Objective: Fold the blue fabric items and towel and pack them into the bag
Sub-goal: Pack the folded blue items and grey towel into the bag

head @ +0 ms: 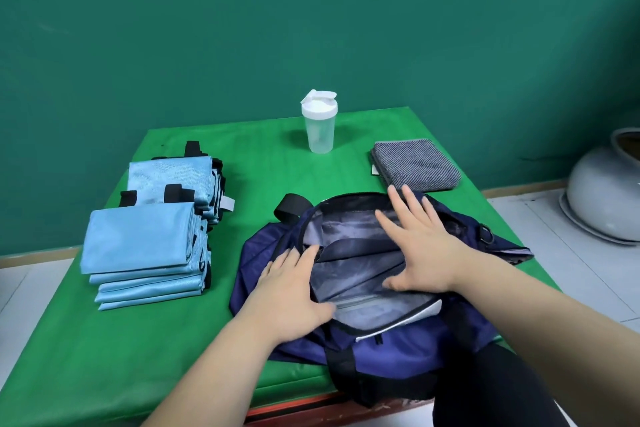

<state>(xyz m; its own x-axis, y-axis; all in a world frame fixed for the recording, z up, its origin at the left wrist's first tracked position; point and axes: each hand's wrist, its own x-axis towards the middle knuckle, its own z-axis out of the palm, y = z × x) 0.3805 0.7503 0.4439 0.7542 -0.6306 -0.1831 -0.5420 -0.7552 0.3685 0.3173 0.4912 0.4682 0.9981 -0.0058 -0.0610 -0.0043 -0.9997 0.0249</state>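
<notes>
Green-covered table against a teal wall, navy bag lying unzipped at the near edge. Both hands are flat with fingers spread: left hand on the opening's left rim, right hand over its right side. Folded blue fabric stacks sit off to the left, grey towel just behind the bag, shaker bottle further back.

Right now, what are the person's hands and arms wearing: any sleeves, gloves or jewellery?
Nothing on either. The left hand and right hand are ungloved, with no ring, watch or band in view. Both forearms are bare as far as the frame's edge, and no sleeve shows. A black garment appears below the right forearm at the lower right.
</notes>
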